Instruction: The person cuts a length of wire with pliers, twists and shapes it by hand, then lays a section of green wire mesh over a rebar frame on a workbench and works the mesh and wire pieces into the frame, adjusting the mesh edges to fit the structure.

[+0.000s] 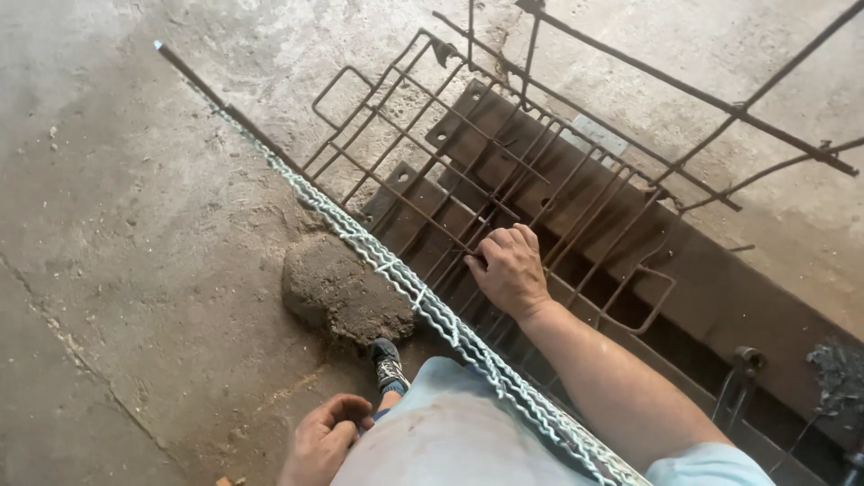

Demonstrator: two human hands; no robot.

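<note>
My right hand [509, 268] reaches forward and grips a rusty bar of a welded steel rod frame [468, 171] that lies over a dark steel channel [711, 288]. A long bundle of twisted, light-coloured wire [396, 270] runs diagonally from the upper left down to my waist, lying along a dark rod [216, 99]. My left hand [322, 439] hangs low beside my hip, fingers curled loosely, holding nothing that I can see. My shoe [388, 362] stands on the concrete floor just below the wire bundle.
A rounded lump of hardened concrete [337, 290] sits on the floor left of the wire bundle. More thin steel bars [720, 103] cross the upper right. A small dark clamp-like part [745, 364] stands at the right near the channel's edge.
</note>
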